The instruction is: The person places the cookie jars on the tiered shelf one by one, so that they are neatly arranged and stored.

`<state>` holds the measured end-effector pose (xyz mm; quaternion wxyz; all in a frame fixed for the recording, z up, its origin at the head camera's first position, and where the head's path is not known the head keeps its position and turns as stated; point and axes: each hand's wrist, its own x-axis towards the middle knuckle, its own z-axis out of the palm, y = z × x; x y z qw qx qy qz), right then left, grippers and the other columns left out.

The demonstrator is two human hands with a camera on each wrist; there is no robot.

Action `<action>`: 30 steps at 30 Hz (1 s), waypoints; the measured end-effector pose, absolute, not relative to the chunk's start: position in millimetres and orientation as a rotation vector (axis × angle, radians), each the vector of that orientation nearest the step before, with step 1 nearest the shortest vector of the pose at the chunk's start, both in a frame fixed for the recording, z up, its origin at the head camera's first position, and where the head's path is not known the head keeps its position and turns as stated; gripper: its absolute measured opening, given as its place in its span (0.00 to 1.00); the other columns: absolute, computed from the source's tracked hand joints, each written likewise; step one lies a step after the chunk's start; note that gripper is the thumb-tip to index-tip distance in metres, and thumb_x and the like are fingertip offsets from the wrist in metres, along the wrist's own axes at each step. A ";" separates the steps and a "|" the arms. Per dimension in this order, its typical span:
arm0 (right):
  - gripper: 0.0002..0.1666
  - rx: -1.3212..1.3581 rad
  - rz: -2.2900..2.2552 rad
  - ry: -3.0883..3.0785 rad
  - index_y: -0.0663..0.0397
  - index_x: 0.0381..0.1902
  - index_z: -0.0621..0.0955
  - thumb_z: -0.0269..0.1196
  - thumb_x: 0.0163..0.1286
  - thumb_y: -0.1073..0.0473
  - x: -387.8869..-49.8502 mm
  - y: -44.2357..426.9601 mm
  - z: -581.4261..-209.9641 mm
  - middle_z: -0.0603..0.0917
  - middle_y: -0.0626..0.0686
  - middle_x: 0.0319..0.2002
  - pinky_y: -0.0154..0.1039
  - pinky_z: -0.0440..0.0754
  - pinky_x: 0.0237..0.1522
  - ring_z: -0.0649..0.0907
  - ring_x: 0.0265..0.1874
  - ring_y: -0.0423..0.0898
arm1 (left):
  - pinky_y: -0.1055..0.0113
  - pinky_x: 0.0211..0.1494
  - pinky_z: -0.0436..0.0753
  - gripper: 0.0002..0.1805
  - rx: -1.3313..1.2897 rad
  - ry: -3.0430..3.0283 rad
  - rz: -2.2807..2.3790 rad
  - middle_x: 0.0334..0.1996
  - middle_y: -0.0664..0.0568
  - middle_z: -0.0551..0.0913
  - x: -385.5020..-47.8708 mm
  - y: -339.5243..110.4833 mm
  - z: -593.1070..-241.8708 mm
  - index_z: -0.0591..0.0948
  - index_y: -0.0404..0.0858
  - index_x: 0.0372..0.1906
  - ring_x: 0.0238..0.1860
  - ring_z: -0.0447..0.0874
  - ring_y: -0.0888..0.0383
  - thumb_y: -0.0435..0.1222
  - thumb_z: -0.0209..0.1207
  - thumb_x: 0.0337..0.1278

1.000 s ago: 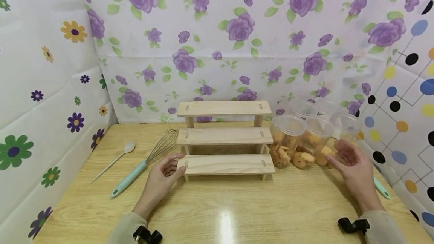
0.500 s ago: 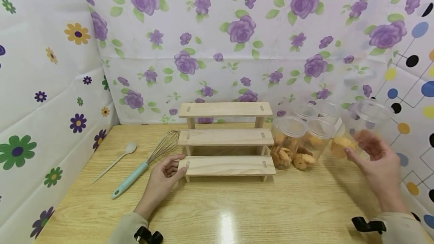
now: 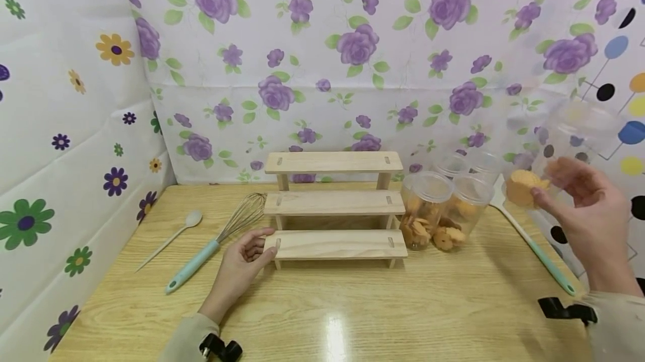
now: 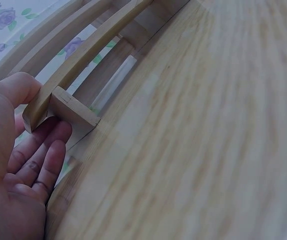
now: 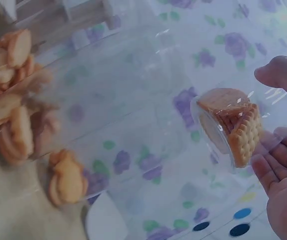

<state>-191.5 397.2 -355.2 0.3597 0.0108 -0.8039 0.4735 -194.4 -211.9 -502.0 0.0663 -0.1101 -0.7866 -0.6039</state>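
Observation:
A three-tier wooden stand stands in the middle of the table. My left hand holds the left end of its lowest shelf, thumb on top and fingers beneath, as the left wrist view also shows. At the far right my right hand grips a clear lidded jar near its base, raised off the table and slightly blurred. Biscuits lie at the bottom of that jar in the right wrist view. Several similar clear jars stand just right of the stand, the front ones with biscuits in them.
A whisk with a mint handle and a pale spoon lie left of the stand. A mint-handled utensil lies near the table's right edge. Patterned cloth hangs behind and at both sides.
My right hand has taken hold of the rightmost jar and lifted it up and to the right, away from the group. The mint-handled utensil has come into fuller view. My left hand stays put.

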 end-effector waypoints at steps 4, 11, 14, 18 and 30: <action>0.38 0.065 1.219 -2.082 0.53 0.75 0.82 0.78 0.69 0.71 -195.8 388.1 -333.7 0.87 0.42 0.63 0.21 0.76 0.60 0.84 0.57 0.36 | 0.69 0.47 0.86 0.23 -0.332 -2.372 -1.824 0.48 0.41 0.90 -194.1 -211.7 -501.1 0.85 0.43 0.71 0.44 0.89 0.55 0.37 0.72 0.77; 0.40 0.160 1.374 -2.059 0.53 0.76 0.81 0.79 0.68 0.71 -208.9 361.4 -307.8 0.87 0.45 0.64 0.22 0.77 0.62 0.85 0.60 0.39 | 0.69 0.46 0.85 0.23 -0.322 -2.375 -1.830 0.48 0.42 0.90 -194.0 -211.5 -500.6 0.85 0.44 0.71 0.43 0.89 0.55 0.38 0.72 0.77; 0.40 0.252 1.576 -1.967 0.57 0.74 0.82 0.80 0.65 0.74 -215.3 348.5 -301.4 0.89 0.48 0.63 0.23 0.79 0.61 0.86 0.60 0.41 | 0.69 0.46 0.86 0.23 -0.333 -2.373 -1.829 0.48 0.42 0.91 -194.6 -211.5 -501.7 0.85 0.44 0.71 0.43 0.89 0.55 0.38 0.72 0.77; 0.39 0.352 1.742 -1.889 0.59 0.72 0.83 0.80 0.63 0.75 -225.9 328.6 -298.3 0.89 0.51 0.62 0.25 0.81 0.60 0.86 0.58 0.43 | 0.69 0.46 0.85 0.23 -0.334 -2.372 -1.833 0.48 0.42 0.91 -194.8 -212.3 -502.3 0.85 0.44 0.71 0.43 0.89 0.55 0.38 0.72 0.77; 0.37 0.498 1.707 -1.940 0.60 0.71 0.83 0.82 0.66 0.69 -257.3 247.2 -293.8 0.88 0.52 0.61 0.32 0.81 0.66 0.86 0.61 0.48 | 0.69 0.44 0.85 0.23 -0.342 -2.368 -1.830 0.47 0.42 0.90 -194.8 -212.0 -502.3 0.84 0.44 0.71 0.42 0.88 0.55 0.38 0.72 0.77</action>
